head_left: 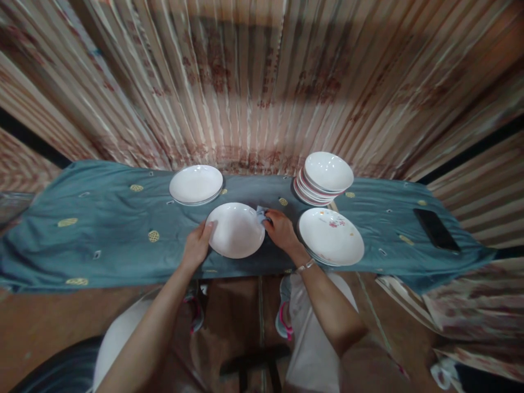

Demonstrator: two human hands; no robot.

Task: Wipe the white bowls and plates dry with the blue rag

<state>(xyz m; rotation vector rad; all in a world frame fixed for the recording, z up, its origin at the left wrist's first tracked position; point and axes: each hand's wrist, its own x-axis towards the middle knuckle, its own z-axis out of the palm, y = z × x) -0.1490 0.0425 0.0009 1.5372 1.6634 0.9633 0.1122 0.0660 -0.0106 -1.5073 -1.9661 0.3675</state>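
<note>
A white plate [236,232] is in front of me at the middle of the cloth-covered table. My left hand [197,243] grips its left edge, thumb over the rim and the other fingers mostly hidden. At the plate's right rim, my right hand [282,228] is closed on a small bluish cloth [262,213] pressed against the edge. Close to my right wrist lies a stack of white plates [331,236], the top one printed with red flowers. Farther left, behind the held plate, sit stacked plain white plates [196,184].
A stack of white bowls [328,171] with reddish rims stands at the back right. A black phone [436,230] lies near the right end of the green tablecloth [118,218]. Pleated curtains [245,82] hang behind the table, and dark poles slant at both sides.
</note>
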